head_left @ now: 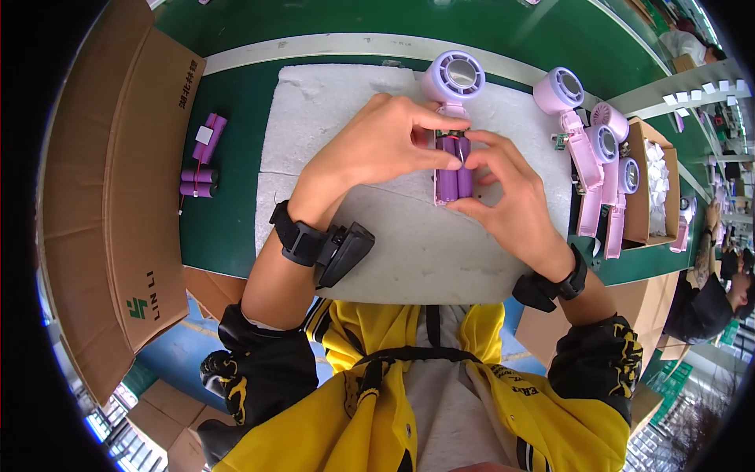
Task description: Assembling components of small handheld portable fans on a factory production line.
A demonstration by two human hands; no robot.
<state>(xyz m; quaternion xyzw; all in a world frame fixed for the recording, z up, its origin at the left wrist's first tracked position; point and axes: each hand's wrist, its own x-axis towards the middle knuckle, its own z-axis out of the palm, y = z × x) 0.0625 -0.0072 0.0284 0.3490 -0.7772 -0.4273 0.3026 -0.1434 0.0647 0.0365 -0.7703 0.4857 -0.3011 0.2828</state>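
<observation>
A lilac handheld fan (pixel 454 76) lies on the pale foam mat, its round head pointing away from me and its pink handle without a cover. Two purple cylindrical cells form a battery pack (pixel 454 179) in the handle, with red wire and a bit of green circuit board at its upper end. My left hand (pixel 381 141) is closed at the fan's neck, its thumb on the cells. From the other side my right hand (pixel 510 185) closes round the pack, fingers at its side and thumb by the handle's lower end. Parts of the handle are hidden by fingers.
Several opened pink fans (pixel 604 145) lie at the mat's right, beside a cardboard box (pixel 668 189) holding white pieces. Spare purple battery packs (pixel 198 182) rest on the green table at left, near a tall carton (pixel 110 197). Other people sit far right.
</observation>
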